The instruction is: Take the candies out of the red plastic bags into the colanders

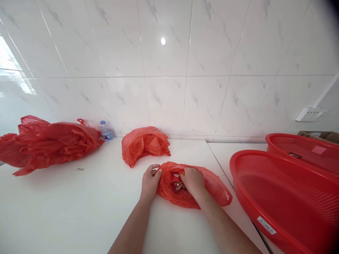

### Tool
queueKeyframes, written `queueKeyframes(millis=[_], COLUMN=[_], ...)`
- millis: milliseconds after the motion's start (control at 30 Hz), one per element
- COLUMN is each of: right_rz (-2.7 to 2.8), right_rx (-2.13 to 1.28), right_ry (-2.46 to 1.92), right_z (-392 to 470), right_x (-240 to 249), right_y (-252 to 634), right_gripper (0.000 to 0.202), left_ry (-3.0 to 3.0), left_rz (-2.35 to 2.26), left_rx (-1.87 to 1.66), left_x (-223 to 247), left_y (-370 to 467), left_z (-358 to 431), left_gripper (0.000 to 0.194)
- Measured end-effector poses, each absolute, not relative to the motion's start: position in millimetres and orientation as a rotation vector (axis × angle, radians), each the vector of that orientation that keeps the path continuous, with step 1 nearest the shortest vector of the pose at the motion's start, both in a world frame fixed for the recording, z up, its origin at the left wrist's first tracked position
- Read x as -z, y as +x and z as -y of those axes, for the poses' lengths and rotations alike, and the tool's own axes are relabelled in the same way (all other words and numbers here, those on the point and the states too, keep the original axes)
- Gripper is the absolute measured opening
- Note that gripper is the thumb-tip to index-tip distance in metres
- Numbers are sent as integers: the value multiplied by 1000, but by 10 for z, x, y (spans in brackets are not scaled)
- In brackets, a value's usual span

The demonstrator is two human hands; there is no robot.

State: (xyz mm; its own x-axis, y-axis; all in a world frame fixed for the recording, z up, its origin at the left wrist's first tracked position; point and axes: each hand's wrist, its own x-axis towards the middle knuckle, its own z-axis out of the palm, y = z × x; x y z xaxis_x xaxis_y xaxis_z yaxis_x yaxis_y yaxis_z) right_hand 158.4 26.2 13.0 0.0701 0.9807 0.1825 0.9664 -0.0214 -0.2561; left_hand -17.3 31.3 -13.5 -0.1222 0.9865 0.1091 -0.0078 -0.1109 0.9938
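Observation:
A red plastic bag point(172, 201) lies on the white table with its mouth open, holding several small shiny red and brown wrapped packets point(179, 186). On the left side of the mouth, my left hand point(150, 181) pinches the bag's edge between thumb and fingers. My right hand point(194, 180) reaches over the other side into the opening, its fingers curled down beside the packets. Its fingertips are partly hidden, so what they grip cannot be made out. The loose end of the bag spreads out to the right, beneath my right wrist.
Behind the bag sits another crumpled red bag point(148, 141). At the left are a large heap of red bags point(58, 143) and a water bottle point(106, 131) by the tiled wall. Two red plastic baskets point(238, 165) stand at the right, below a wall socket point(309, 114).

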Motion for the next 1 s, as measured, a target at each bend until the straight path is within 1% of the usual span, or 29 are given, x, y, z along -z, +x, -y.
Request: queueKeyframes(millis=[67,167,300,500,667,767,867,1000], right_rz=[1924,1900,1919,1748,1754,1766,1809,1849], right_rx=[-44,-24,-107,-170,-194,-142,-69,246], right_ry=[-2015,-1954,-1872,-1561,-1644,-1721,-1725,-1638], right_z=[-291,-273,-184,61,219,219,181,184], right_x=[-97,-96,-148,-185,-179,-122,-46,-15], right_y=[1602,1638,1689,1841,2003,2045,2035,1935], right_gripper=[16,18,20,16,17,18,24,34], left_ry=[1228,1231,1258,1235,1235,1251,1250,1249], left_rz=[-1225,-1232,-1235,-1211,-1235,-1235,-1250,-1282], left_rx=[-1387,-1391,-1396,-1393,-1393,-1365,-1344,-1308], left_x=[152,167,173,138,125,140,141,128], left_y=[-177,-183,-191,-187,-186,-201,-212,-200], left_z=[-332,-357,-366,-326,-297,-285,-274,-270], left_gripper=[51,51,48,42,45,47,50,51])
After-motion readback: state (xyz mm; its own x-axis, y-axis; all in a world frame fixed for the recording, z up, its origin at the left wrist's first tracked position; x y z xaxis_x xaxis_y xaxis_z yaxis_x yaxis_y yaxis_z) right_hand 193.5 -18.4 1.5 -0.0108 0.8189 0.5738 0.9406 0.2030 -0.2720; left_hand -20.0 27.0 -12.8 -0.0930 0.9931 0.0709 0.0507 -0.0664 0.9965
